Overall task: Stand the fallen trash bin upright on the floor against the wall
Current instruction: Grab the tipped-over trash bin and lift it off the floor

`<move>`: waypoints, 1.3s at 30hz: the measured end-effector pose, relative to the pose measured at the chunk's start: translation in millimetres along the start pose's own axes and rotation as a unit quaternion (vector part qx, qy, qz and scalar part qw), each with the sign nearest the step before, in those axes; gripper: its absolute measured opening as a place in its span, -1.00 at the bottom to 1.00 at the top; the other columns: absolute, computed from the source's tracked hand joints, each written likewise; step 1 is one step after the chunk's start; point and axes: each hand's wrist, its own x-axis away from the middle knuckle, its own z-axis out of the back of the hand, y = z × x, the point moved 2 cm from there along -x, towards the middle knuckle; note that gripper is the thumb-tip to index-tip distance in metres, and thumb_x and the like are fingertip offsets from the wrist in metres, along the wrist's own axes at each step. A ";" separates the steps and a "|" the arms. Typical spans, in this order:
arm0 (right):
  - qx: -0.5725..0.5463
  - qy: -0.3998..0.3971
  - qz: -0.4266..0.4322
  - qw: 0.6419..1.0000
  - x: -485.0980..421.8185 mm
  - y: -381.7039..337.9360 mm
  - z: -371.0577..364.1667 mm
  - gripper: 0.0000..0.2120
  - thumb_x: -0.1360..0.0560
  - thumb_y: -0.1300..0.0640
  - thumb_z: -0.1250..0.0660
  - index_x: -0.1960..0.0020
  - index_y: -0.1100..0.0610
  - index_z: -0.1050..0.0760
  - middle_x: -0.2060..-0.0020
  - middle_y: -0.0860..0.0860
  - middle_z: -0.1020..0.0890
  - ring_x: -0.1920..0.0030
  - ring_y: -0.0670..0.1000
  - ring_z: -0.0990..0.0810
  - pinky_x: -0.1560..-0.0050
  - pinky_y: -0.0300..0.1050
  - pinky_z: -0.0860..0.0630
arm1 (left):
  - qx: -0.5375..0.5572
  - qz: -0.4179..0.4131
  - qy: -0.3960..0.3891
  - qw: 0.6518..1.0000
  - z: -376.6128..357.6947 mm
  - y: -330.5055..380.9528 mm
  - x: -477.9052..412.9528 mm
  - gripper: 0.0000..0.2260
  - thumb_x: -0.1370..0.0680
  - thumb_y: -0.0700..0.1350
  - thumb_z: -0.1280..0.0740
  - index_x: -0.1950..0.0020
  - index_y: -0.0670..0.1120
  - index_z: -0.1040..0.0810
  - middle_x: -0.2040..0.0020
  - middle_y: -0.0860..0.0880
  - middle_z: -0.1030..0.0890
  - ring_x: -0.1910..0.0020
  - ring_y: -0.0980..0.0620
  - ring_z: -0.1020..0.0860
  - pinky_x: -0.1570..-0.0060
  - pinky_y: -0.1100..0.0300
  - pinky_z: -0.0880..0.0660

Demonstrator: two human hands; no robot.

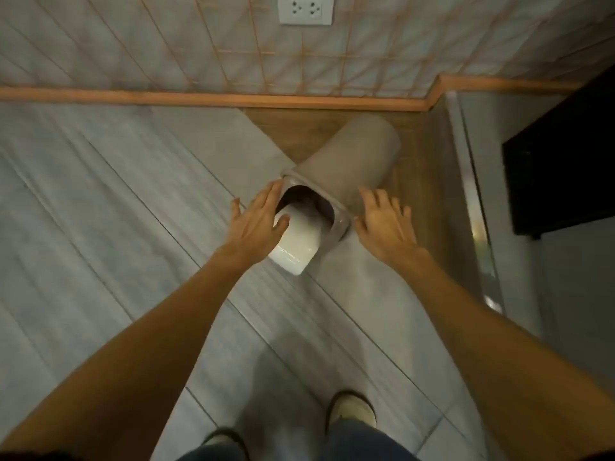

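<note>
A beige trash bin (356, 154) lies on its side on the floor, its base toward the wall corner and its square rim toward me. A white inner bucket (299, 242) has slid partly out of the opening. My left hand (258, 219) hovers over the rim's left side and the white bucket, fingers spread, holding nothing. My right hand (382, 221) is at the rim's right side, fingers apart and empty. Whether either hand touches the bin is unclear.
The tiled wall (166, 44) with a wooden skirting (199, 98) runs across the back, a white power socket (305, 10) above. A dark cabinet (562, 168) and a metal edge (466, 181) stand at the right. My feet (352, 410) are on grey floor tiles.
</note>
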 end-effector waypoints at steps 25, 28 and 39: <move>-0.324 0.112 -0.068 0.937 -42.1 14.0 -103.9 -0.46 -0.56 -0.05 -0.28 -0.45 0.12 -0.22 -0.30 0.15 -0.37 -0.17 0.11 -0.49 -0.09 -0.15 -0.42 | 0.182 0.045 -0.044 0.981 -84.5 -53.9 -98.7 -0.60 -0.63 0.07 -0.18 -0.27 -0.24 -0.41 -0.16 -0.25 -0.56 -0.12 -0.24 -0.51 -0.01 0.03 -0.38; -0.368 0.125 -0.104 0.916 -43.5 15.7 -98.6 -0.59 -0.53 -0.03 -0.35 -0.27 0.16 -0.36 -0.12 0.09 -0.54 -0.03 0.05 -0.54 0.05 -0.14 -0.47 | 0.192 0.032 -0.034 0.980 -83.6 -57.2 -94.9 -0.69 -0.63 -0.06 -0.21 -0.26 -0.25 -0.42 -0.18 -0.27 -0.56 -0.15 -0.25 -0.52 -0.09 -0.03 -0.41; -0.469 0.229 -0.094 0.848 -58.9 19.7 -46.7 -0.82 -0.52 0.05 -0.33 0.20 -0.04 -0.37 0.16 0.04 -0.48 0.12 0.01 -0.46 0.12 -0.11 -0.42 | 0.178 -0.064 0.101 0.977 -43.5 -36.7 -85.4 -0.67 -0.66 -0.02 -0.13 -0.27 -0.23 -0.44 -0.11 -0.23 -0.59 -0.02 -0.12 -0.53 0.03 0.06 -0.42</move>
